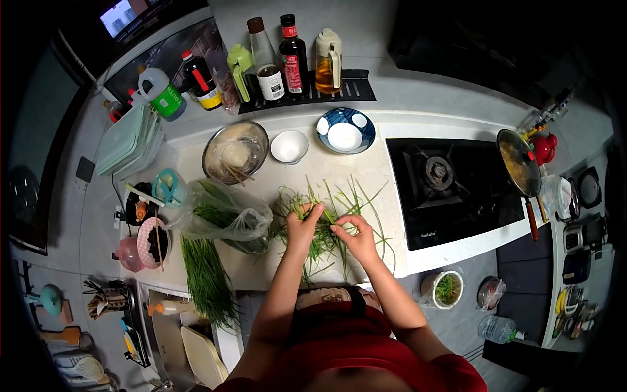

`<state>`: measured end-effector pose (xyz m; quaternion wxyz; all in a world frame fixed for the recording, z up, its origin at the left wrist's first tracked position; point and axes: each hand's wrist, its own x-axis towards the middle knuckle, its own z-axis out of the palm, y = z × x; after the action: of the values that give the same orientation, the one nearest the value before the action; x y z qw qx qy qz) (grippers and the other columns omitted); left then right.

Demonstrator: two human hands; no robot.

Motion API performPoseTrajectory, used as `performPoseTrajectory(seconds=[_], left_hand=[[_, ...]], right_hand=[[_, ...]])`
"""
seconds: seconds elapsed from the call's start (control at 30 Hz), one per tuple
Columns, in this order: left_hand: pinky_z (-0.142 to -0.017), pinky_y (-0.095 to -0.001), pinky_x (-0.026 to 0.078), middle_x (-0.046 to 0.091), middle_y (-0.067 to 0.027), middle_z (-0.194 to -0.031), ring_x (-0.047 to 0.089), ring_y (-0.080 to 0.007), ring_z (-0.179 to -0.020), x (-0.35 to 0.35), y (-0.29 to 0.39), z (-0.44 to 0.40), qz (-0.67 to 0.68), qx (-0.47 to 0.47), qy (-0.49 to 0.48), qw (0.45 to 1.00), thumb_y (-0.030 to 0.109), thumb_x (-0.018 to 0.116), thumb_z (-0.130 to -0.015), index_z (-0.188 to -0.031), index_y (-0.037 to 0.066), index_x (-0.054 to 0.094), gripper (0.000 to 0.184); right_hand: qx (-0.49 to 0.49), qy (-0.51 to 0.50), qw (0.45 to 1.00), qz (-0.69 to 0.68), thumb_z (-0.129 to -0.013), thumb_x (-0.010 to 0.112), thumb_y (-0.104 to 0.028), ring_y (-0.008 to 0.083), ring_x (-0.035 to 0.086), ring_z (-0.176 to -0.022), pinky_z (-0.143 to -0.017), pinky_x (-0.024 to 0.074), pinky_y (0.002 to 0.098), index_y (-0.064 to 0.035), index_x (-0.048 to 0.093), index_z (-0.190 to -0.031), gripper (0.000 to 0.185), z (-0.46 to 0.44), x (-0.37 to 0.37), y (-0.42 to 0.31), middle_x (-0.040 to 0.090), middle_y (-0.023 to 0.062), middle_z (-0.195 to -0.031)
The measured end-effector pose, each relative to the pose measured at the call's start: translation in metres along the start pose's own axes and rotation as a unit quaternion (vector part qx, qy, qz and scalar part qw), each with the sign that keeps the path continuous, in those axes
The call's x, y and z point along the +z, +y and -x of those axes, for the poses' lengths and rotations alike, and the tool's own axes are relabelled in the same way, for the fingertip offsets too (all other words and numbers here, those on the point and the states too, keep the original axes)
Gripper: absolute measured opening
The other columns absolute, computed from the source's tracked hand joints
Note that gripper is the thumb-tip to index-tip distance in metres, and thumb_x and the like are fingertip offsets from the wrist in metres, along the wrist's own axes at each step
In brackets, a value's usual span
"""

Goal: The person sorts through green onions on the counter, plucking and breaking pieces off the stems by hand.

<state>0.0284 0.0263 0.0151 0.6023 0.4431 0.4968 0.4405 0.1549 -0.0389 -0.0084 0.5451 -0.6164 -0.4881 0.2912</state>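
Loose garlic chives (356,204) lie spread over the pale countertop in front of me. My left hand (303,225) is closed around a small bunch of them, stems poking out above the thumb. Just to its right, my right hand (355,238) pinches a few green strands between thumb and fingers. Left of my hands sits a clear plastic bag (245,219) with more greens inside. A thick bundle of long chives (206,274) lies beside the bag and hangs over the counter's front edge.
Behind my hands stand a metal bowl (235,151) with chopsticks, a small white bowl (289,146) and a blue patterned bowl (345,130). A gas stove (450,186) is on the right. On the floor, a bin (442,289) holds green scraps. Bottles (294,59) line the back shelf.
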Motion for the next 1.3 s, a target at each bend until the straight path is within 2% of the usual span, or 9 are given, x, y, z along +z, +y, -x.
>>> performPoseTrajectory(seconds=[0.1,0.2,0.37,0.6,0.73,0.83,1.03,1.17,1.3], left_hand=[[-0.036,-0.0191,0.019,0.039,0.0092,-0.051,0.027,-0.0008,-0.041,-0.004,0.005,0.002,0.029,-0.046,-0.03,0.998,0.022,0.062,-0.078,-0.082,0.003,0.063,0.019],[-0.037,-0.0199,0.019,0.038,0.0097,-0.052,0.026,-0.001,-0.041,-0.009,0.008,0.006,0.013,-0.058,-0.083,0.995,0.024,0.061,-0.079,-0.087,0.004,0.064,0.021],[-0.04,-0.0208,0.02,0.035,0.0088,-0.051,0.026,-0.0021,-0.043,-0.01,0.009,0.008,-0.018,-0.071,-0.125,0.989,0.027,0.057,-0.082,-0.096,0.002,0.062,0.029],[-0.039,-0.0212,0.021,0.035,0.0089,-0.051,0.027,-0.0022,-0.043,-0.014,0.005,0.014,0.023,-0.072,-0.071,0.995,0.028,0.059,-0.081,-0.081,0.005,0.062,0.023],[-0.039,-0.0237,0.015,0.027,0.0087,-0.05,0.018,-0.0024,-0.042,-0.017,0.002,0.012,0.035,-0.047,0.005,0.998,0.026,0.056,-0.083,-0.089,0.002,0.059,0.025],[-0.044,-0.0249,0.03,0.044,0.0029,-0.054,0.036,-0.0061,-0.046,-0.028,-0.006,0.003,-0.032,-0.019,0.027,0.999,0.022,0.061,-0.079,-0.09,-0.001,0.059,0.025],[-0.064,-0.0262,0.045,0.062,-0.0078,-0.077,0.057,-0.0125,-0.068,-0.024,-0.011,0.003,-0.227,0.119,0.04,0.966,0.016,0.067,-0.072,-0.092,-0.003,0.06,0.028],[-0.063,-0.0238,0.046,0.062,-0.0062,-0.072,0.058,-0.0125,-0.065,-0.007,-0.011,0.014,-0.036,0.053,-0.077,0.995,0.008,0.062,-0.077,-0.083,-0.004,0.061,0.013],[-0.055,-0.0227,0.044,0.06,-0.0044,-0.066,0.055,-0.0094,-0.059,-0.008,-0.01,0.014,-0.014,0.07,-0.105,0.992,0.01,0.062,-0.077,-0.084,-0.003,0.061,0.015]], right_hand=[[-0.047,0.087,0.992,0.076,-0.071,0.065,-0.011,0.0241,0.05,-0.089,-0.079,0.0387,0.0307,-0.0023,0.059,-0.083,0.016,-0.002,-0.001,-0.011,0.057,0.0118,-0.091],[-0.044,0.009,0.999,0.007,-0.074,0.063,-0.012,0.0214,0.051,-0.092,-0.079,0.0391,0.0295,-0.0017,0.06,-0.087,0.017,-0.006,0.001,-0.006,0.057,0.0115,-0.093],[0.181,-0.077,0.945,-0.263,-0.078,0.06,-0.01,0.0094,0.055,-0.072,-0.072,0.0411,0.0195,0.0024,0.06,-0.093,0.019,-0.006,0.009,-0.006,0.061,0.0051,-0.079],[0.283,-0.044,0.894,-0.343,-0.08,0.058,-0.011,0.0067,0.05,-0.068,-0.064,0.0396,0.0193,-0.0005,0.061,-0.091,0.016,-0.005,0.009,-0.007,0.06,0.0008,-0.078],[0.295,-0.033,0.865,-0.405,-0.081,0.056,-0.013,0.0081,0.05,-0.069,-0.065,0.0395,0.02,-0.0029,0.06,-0.087,0.012,-0.006,0.005,-0.003,0.061,0.0028,-0.08],[0.304,-0.016,0.863,-0.404,-0.082,0.054,-0.012,0.0142,0.058,-0.082,-0.074,0.0429,0.0231,-0.0034,0.059,-0.085,0.01,-0.007,-0.002,-0.006,0.062,0.0069,-0.084],[0.258,-0.037,0.903,-0.342,-0.082,0.056,-0.012,0.0077,0.055,-0.071,-0.069,0.0411,0.0196,-0.0011,0.06,-0.086,0.013,-0.003,0.0,-0.006,0.063,0.0073,-0.082],[0.251,-0.051,0.91,-0.327,-0.082,0.055,-0.012,0.0086,0.056,-0.075,-0.071,0.0415,0.0195,-0.0003,0.06,-0.087,0.013,0.001,0.005,-0.013,0.063,0.0059,-0.081],[0.248,-0.071,0.91,-0.324,-0.081,0.057,-0.011,0.008,0.055,-0.075,-0.071,0.0412,0.0192,-0.0001,0.06,-0.086,0.013,0.002,0.008,-0.01,0.062,0.0047,-0.081]])
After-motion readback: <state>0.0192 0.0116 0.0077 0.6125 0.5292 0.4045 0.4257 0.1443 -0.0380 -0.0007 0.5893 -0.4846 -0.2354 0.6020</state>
